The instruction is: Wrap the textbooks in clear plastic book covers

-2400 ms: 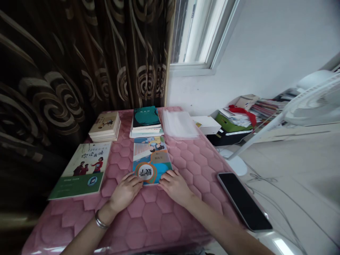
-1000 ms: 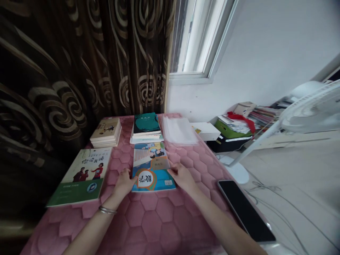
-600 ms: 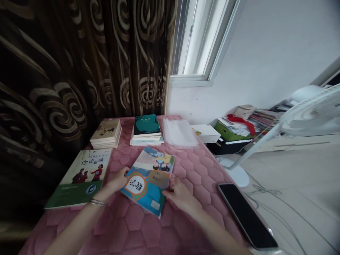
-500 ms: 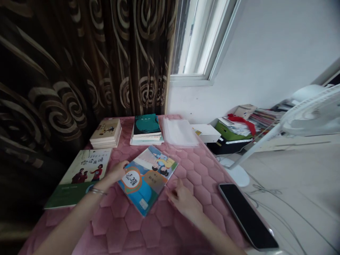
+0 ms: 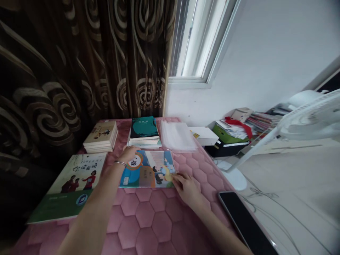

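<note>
blue bk [image 5: 146,174] btwn both hands' fingers, touching each, long axis l-r; r hand [image 5: 188,190] narrow, pinching near r corner; l hand [image 5: 129,154] at far l corner, can't tell grip.

The person's left hand [image 5: 129,154] and right hand [image 5: 189,190] are both bare, with slender fingers and narrow wrists. Around the left wrist sits a bracelet [image 5: 120,163], thin, silvery and metallic, following the rounded form of the arm; a pale gleam runs along it beside a darker line, and whether it is one band or two fine ones side by side cannot be told. The left forearm [image 5: 97,210] and right forearm [image 5: 221,228] are uncovered as far as the head view reaches, each broadening gradually away from the wrist. The fingernails are too small and soft in focus to make out
</note>
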Demonstrator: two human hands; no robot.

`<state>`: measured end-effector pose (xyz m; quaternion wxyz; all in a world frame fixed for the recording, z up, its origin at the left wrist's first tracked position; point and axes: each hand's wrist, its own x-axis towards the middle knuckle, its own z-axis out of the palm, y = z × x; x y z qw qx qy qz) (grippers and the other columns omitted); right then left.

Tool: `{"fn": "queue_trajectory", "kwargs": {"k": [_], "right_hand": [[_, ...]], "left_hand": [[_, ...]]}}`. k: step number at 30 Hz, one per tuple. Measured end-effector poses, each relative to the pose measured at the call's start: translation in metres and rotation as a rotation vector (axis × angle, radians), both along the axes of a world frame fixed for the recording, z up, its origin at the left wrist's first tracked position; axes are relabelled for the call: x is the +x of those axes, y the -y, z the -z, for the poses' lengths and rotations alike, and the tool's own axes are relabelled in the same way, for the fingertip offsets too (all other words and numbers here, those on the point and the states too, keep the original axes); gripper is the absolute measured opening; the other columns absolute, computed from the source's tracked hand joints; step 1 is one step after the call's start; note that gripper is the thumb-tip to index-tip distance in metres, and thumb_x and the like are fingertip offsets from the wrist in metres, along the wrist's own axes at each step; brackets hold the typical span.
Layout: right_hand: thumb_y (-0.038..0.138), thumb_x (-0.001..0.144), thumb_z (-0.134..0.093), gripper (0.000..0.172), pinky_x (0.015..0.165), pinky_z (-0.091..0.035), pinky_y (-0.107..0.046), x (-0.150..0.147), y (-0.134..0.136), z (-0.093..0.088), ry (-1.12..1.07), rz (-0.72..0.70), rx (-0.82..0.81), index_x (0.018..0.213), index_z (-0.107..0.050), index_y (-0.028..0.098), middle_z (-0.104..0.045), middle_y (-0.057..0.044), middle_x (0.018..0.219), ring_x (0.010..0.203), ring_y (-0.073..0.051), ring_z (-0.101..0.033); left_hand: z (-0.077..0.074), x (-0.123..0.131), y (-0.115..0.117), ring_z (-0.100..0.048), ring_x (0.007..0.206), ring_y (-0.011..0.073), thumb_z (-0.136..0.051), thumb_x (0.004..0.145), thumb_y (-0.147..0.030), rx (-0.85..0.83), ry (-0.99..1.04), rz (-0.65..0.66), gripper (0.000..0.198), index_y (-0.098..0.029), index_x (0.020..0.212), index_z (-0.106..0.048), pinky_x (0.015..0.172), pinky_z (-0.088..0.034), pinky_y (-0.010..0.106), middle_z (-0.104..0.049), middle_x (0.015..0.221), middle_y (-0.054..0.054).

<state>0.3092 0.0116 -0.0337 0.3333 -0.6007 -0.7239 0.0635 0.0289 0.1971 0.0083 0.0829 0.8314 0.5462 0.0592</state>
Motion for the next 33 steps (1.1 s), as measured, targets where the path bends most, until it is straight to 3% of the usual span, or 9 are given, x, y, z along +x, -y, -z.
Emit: {"fn": "queue_trajectory", "kwargs": {"k": [8,12,16,19,22,25,27,29,33], "right_hand": [[0.019,0.088,-0.049,0.028,0.088,-0.052,-0.04,-0.003,-0.019,0.018,-0.159,-0.044,0.003,0.104,-0.072,0.021,-0.068,-0.01,0.105,0.095,-0.024,-0.063],[0.019,0.088,-0.046,0.031,0.087,-0.052,-0.04,-0.004,-0.022,0.025,-0.176,-0.018,0.045,0.103,-0.072,0.022,-0.068,-0.01,0.102,0.093,-0.024,-0.062],[0.019,0.088,-0.045,0.032,0.085,-0.052,-0.041,-0.005,-0.02,0.028,-0.157,-0.007,0.062,0.104,-0.072,0.022,-0.067,-0.01,0.102,0.09,-0.023,-0.061],[0.02,0.088,-0.044,0.033,0.082,-0.052,-0.04,-0.004,-0.02,0.029,-0.144,0.0,0.074,0.105,-0.072,0.023,-0.066,-0.01,0.101,0.089,-0.023,-0.061],[0.018,0.087,-0.044,0.034,0.082,-0.05,-0.039,-0.004,-0.017,0.026,-0.088,0.014,0.097,0.105,-0.072,0.023,-0.065,-0.01,0.101,0.09,-0.023,-0.059],[0.017,0.086,-0.048,0.031,0.082,-0.046,-0.041,-0.013,-0.009,0.015,0.084,0.1,0.101,0.102,-0.073,0.025,-0.064,-0.01,0.108,0.098,-0.026,-0.055],[0.018,0.086,-0.051,0.027,0.083,-0.042,-0.04,-0.027,-0.003,0.004,0.196,0.074,0.075,0.1,-0.073,0.028,-0.064,-0.008,0.115,0.104,-0.027,-0.053],[0.022,0.087,-0.056,0.022,0.085,-0.039,-0.04,-0.046,0.002,-0.003,0.26,-0.046,0.05,0.097,-0.073,0.031,-0.064,-0.004,0.12,0.11,-0.026,-0.051],[0.026,0.087,-0.062,0.011,0.088,-0.034,-0.04,-0.079,-0.003,-0.003,0.329,-0.213,0.027,0.092,-0.072,0.026,-0.067,-0.004,0.117,0.113,-0.024,-0.052]], "left_hand": [[0.005,-0.009,0.015,-0.06,0.109,0.0245,-0.042,0.078,0.003,0.107,-0.11,-0.068,0.045,-0.015,0.114,-0.061,0.095,-0.041,0.041,-0.067,0.114,0.014],[0.006,-0.001,0.035,-0.053,0.116,0.0295,-0.036,0.086,-0.001,0.227,-0.138,-0.055,0.038,-0.01,0.114,-0.06,0.103,-0.032,0.053,-0.059,0.12,0.02],[0.012,0.008,0.073,-0.048,0.123,0.0229,-0.038,0.088,-0.003,0.25,-0.135,0.113,0.042,-0.021,0.119,-0.06,0.113,-0.025,0.047,-0.057,0.129,0.009],[0.027,0.005,0.113,-0.05,0.123,0.0156,-0.038,0.085,0.001,0.198,-0.06,0.255,0.052,-0.027,0.125,-0.056,0.11,-0.034,0.035,-0.057,0.131,0.002],[0.046,0.0,0.153,-0.05,0.125,0.0145,-0.036,0.082,0.003,0.178,0.027,0.206,0.057,-0.022,0.13,-0.053,0.104,-0.042,0.03,-0.052,0.139,0.006],[0.056,0.003,0.179,-0.049,0.127,0.0213,-0.044,0.088,-0.008,0.249,0.025,0.152,0.042,-0.016,0.128,-0.054,0.106,-0.042,0.038,-0.056,0.134,0.012],[0.054,0.011,0.185,-0.053,0.122,0.0234,-0.048,0.09,-0.016,0.292,0.019,0.132,0.035,-0.014,0.124,-0.057,0.103,-0.045,0.039,-0.059,0.128,0.013],[0.05,0.02,0.184,-0.06,0.109,0.0213,-0.049,0.09,-0.016,0.305,0.005,0.123,0.028,-0.015,0.116,-0.061,0.095,-0.05,0.036,-0.062,0.12,0.01],[0.041,0.033,0.174,-0.062,0.093,0.019,-0.048,0.089,-0.009,0.301,-0.053,0.164,0.019,-0.015,0.097,-0.065,0.083,-0.052,0.033,-0.065,0.102,0.007]]}}
